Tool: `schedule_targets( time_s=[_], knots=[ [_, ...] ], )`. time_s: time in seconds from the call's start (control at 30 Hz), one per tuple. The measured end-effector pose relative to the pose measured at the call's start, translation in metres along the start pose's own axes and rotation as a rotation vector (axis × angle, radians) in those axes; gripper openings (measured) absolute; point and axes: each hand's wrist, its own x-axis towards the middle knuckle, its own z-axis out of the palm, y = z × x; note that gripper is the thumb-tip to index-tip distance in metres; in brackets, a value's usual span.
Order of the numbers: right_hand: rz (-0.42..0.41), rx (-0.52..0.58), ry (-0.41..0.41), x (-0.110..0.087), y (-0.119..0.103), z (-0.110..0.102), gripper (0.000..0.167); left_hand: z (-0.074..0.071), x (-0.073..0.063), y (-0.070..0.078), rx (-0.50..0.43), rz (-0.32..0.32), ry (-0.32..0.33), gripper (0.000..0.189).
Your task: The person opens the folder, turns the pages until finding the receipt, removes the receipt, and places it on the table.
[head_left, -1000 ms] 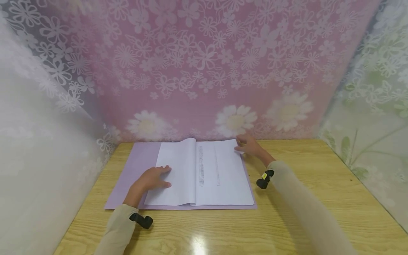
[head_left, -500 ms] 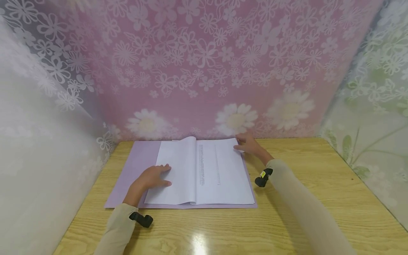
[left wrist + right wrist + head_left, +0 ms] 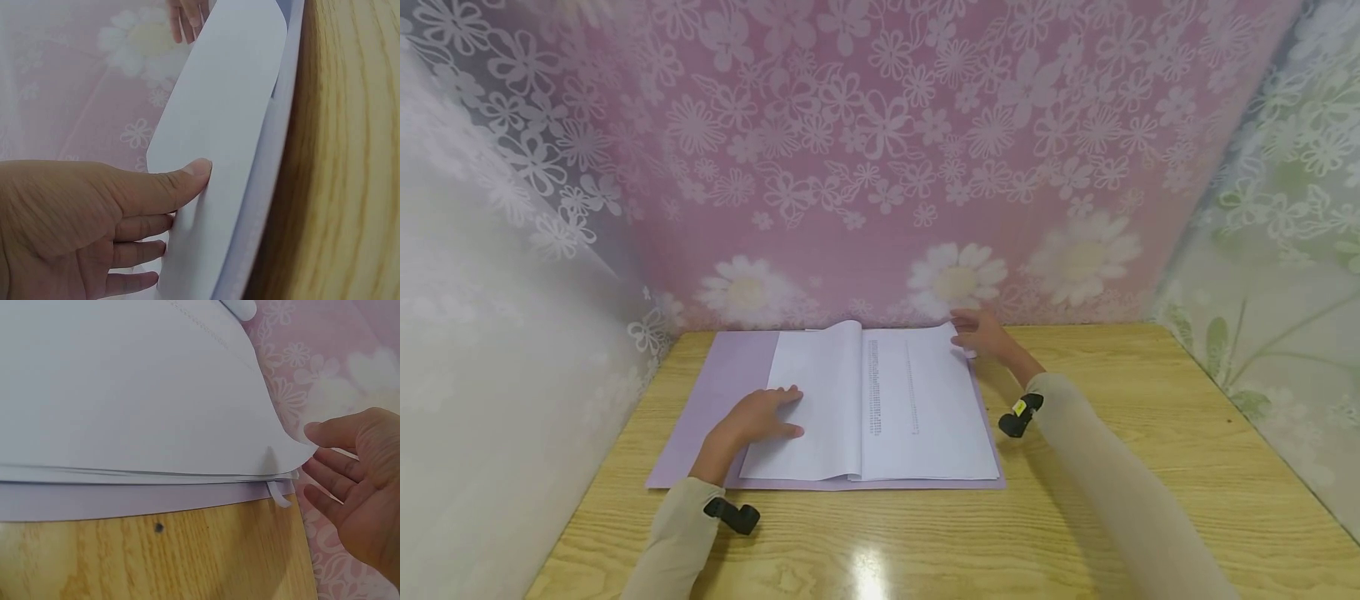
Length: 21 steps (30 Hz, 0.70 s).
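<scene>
A booklet of white sheets [image 3: 925, 400] lies spread on a lilac cover [image 3: 730, 358], with columns of small print on the right page. My left hand [image 3: 763, 415] rests on the left page [image 3: 816, 375], fingers spread and thumb on the paper. In the left wrist view, that thumb [image 3: 187, 178] lies across the white sheet [image 3: 219, 106]. At the far right corner, my right hand [image 3: 987, 337] pinches the top sheet. The right wrist view shows this sheet's corner [image 3: 299, 450] curled upward between thumb and fingers of the right hand [image 3: 362, 481], above the other sheets.
The booklet lies on a wooden table [image 3: 1090, 517], close to a pink flowered back wall [image 3: 865, 208]. Pale flowered panels stand at the left [image 3: 490, 350] and right [image 3: 1277, 333]. A narrow pale strip [image 3: 279, 495] sticks out from under the sheets.
My right hand has shifted slightly at the far right corner, and the top sheet's corner has lifted and curled there. The left hand stays in place.
</scene>
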Motion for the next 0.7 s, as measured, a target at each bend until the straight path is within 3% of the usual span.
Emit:
schedule_targets(
  time_s=[0.17,0.33,0.5,0.6,0.7],
  knots=[
    [0.043,0.024,-0.05,-0.006,-0.013,-0.005,0.065,0.0,0.0,-0.001,-0.004,-0.001,0.0,0.07],
    [0.0,0.014,-0.09,-0.006,0.001,-0.009,0.062,0.0,0.0,0.0,-0.005,-0.002,-0.003,0.07],
    [-0.067,0.154,-0.173,-0.014,0.01,-0.014,0.055,0.001,0.001,0.0,-0.014,-0.006,-0.004,0.069],
    [-0.04,0.225,-0.223,-0.024,0.013,-0.017,0.057,0.001,0.002,-0.001,-0.007,-0.009,-0.004,0.069],
    [-0.011,0.227,-0.25,-0.033,0.016,-0.019,0.06,0.002,0.001,-0.002,-0.015,-0.017,-0.004,0.068]
  ],
)
